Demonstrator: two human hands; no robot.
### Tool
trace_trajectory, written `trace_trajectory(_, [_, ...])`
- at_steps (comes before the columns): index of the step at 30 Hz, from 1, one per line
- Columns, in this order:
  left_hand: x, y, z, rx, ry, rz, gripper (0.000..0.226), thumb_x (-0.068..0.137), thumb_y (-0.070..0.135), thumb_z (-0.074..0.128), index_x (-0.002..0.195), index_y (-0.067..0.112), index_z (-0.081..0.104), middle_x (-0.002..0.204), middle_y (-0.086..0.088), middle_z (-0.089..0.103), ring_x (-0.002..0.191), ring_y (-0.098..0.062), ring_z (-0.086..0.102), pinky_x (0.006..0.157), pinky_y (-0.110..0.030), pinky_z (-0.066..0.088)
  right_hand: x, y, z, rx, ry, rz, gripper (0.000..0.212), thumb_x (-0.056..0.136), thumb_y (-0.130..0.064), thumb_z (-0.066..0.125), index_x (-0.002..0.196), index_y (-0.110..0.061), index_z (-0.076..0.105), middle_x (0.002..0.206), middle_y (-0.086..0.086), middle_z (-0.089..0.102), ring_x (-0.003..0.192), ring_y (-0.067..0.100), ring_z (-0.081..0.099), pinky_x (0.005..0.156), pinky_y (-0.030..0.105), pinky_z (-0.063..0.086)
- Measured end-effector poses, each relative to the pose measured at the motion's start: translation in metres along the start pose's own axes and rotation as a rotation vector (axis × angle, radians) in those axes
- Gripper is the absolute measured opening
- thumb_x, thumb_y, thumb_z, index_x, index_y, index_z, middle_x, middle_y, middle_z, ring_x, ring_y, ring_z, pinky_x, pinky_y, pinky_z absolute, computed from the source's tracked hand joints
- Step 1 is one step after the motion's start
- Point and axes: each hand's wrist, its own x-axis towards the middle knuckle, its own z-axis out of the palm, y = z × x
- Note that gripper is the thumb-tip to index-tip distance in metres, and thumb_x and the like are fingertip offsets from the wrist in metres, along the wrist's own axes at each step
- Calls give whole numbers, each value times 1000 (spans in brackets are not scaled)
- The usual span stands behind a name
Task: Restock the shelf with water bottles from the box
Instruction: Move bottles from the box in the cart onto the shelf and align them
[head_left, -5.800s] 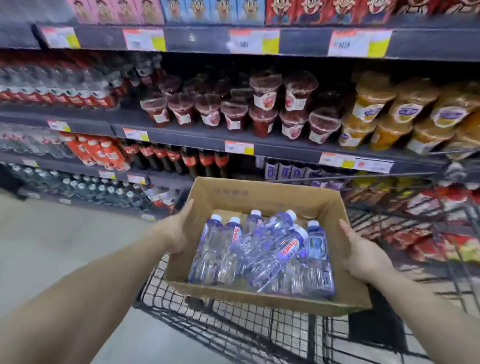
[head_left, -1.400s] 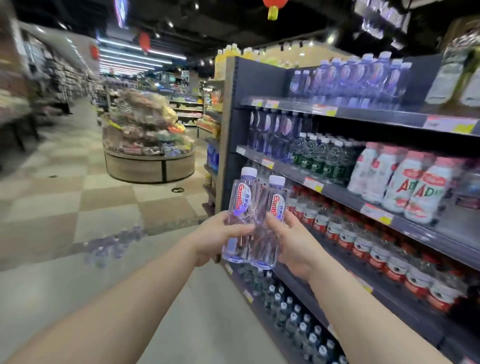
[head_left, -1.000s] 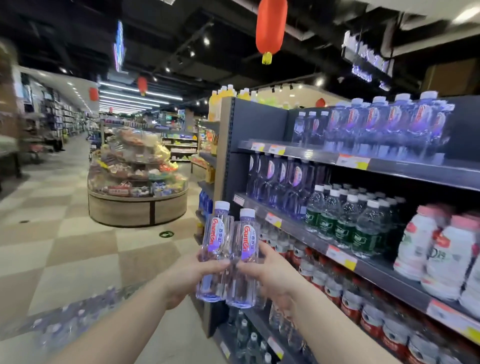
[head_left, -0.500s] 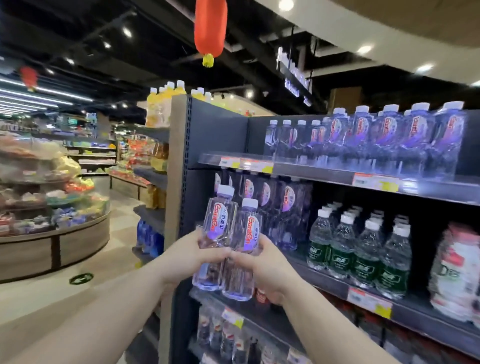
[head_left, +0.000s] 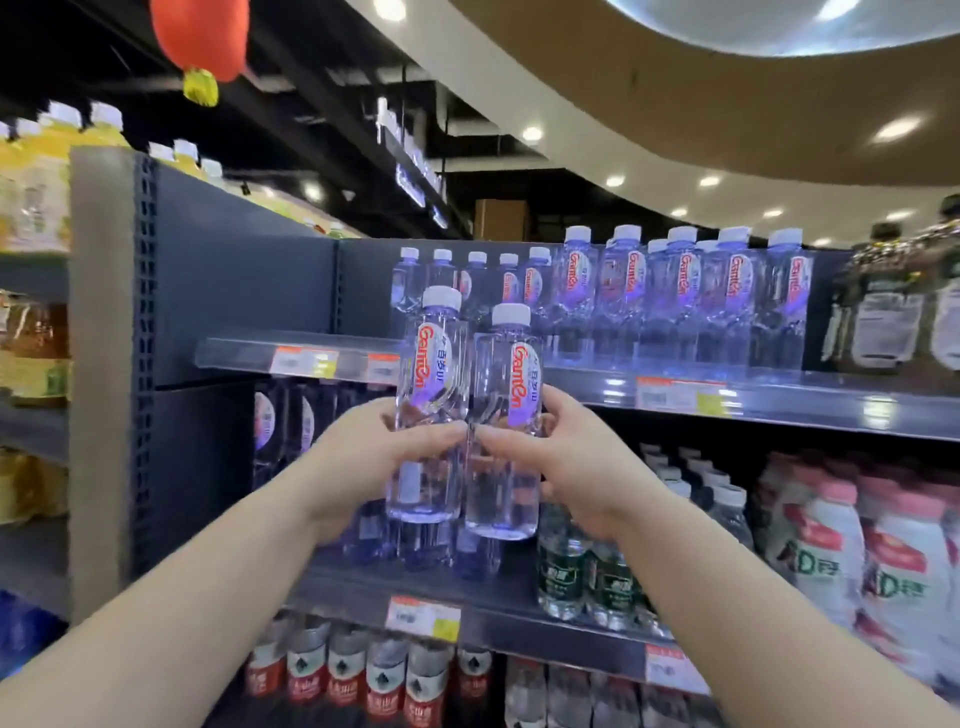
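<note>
The left hand (head_left: 374, 457) grips one clear plastic water bottle (head_left: 430, 410) and the right hand (head_left: 566, 462) grips a second water bottle (head_left: 503, 426), both upright, touching side by side, white caps on top. The top shelf (head_left: 779, 400) lies ahead and slightly above, its bare stretch up and to the left beside the matching bottle row (head_left: 649, 306), so the left hand looks nearer. The ribbed, smooth walls could slip.

2 bare forearms, no sleeves in view. Left hand (head_left: 371, 462) & right hand (head_left: 576, 467): short plain nails, no rings, watch, gloves or wristbands seen.
</note>
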Motion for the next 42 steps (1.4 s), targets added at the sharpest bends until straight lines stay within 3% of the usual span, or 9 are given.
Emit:
trace_trajectory(7, [73, 29, -33, -55, 21, 59, 70, 56, 51, 84, 110, 8, 71, 107, -8, 76, 104, -28, 71, 91, -50, 52, 75, -30, -12, -138, 67, -121, 31, 77, -25, 81, 103, -21, 67, 87, -7, 77, 76, 3, 71, 64, 15, 51])
trace_trajectory(10, [98, 31, -48, -74, -10, 72, 69, 63, 49, 87, 115, 8, 69, 110, -8, 76, 106, -30, 70, 98, -57, 50, 101, -42, -20, -176, 97, -142, 38, 75, -28, 82, 108, -16, 66, 87, -5, 77, 83, 7, 73, 78, 25, 55])
trace_trajectory(14, [130, 29, -70, -63, -64, 106, 69, 59, 52, 87, 112, 10, 71, 110, -4, 76, 111, -28, 68, 101, -60, 46, 126, -50, -21, -201, 162, -136, 17, 80, -25, 78, 88, -23, 63, 58, -20, 68, 62, -8, 65, 63, 18, 48])
trace_trajectory(20, [174, 34, -91, -107, -142, 155, 68, 52, 45, 85, 110, 12, 71, 102, -1, 78, 80, -8, 74, 58, -25, 55, 148, -51, -11, -269, 350, -110, 33, 71, -37, 82, 90, -19, 62, 65, -16, 65, 79, 13, 60, 71, 31, 43])
trace_trajectory(25, [216, 32, -96, -61, -215, 154, 54, 66, 41, 83, 111, 14, 70, 100, 3, 78, 96, -16, 73, 79, -37, 53, 153, -54, -7, -331, 432, -119, 17, 75, -32, 80, 78, -23, 66, 59, -17, 65, 72, 7, 61, 77, 35, 43])
trace_trajectory(29, [248, 27, -83, -89, -281, 78, 25, 84, 23, 77, 105, 13, 68, 88, 5, 78, 82, -9, 73, 71, -30, 52, 154, -60, -9, -368, 520, -94, 26, 70, -34, 82, 88, -20, 69, 71, -11, 70, 83, 14, 63, 74, 36, 44])
trace_trajectory(33, [270, 20, -77, 8, -390, -61, 86, 67, 40, 86, 138, 12, 47, 140, -6, 58, 131, -22, 51, 112, -50, 34, 150, -67, -17, -397, 568, -77, 21, 73, -31, 81, 88, -20, 70, 74, -10, 71, 81, 13, 61, 66, 30, 39])
trace_trajectory(37, [282, 13, -75, -23, -407, -197, 57, 76, 33, 81, 122, 15, 53, 151, -5, 43, 145, -27, 30, 117, -52, 27, 143, -73, -26, -428, 589, -59, 19, 74, -30, 81, 85, -21, 68, 66, -12, 69, 74, 11, 59, 60, 27, 39])
trace_trajectory(42, [295, 10, -72, -10, -433, -259, 101, 59, 29, 87, 147, 14, 39, 157, -8, 36, 148, -25, 28, 115, -52, 32, 135, -75, -34, -459, 604, -51, 24, 73, -30, 82, 92, -21, 69, 85, -3, 71, 78, 13, 61, 63, 28, 41])
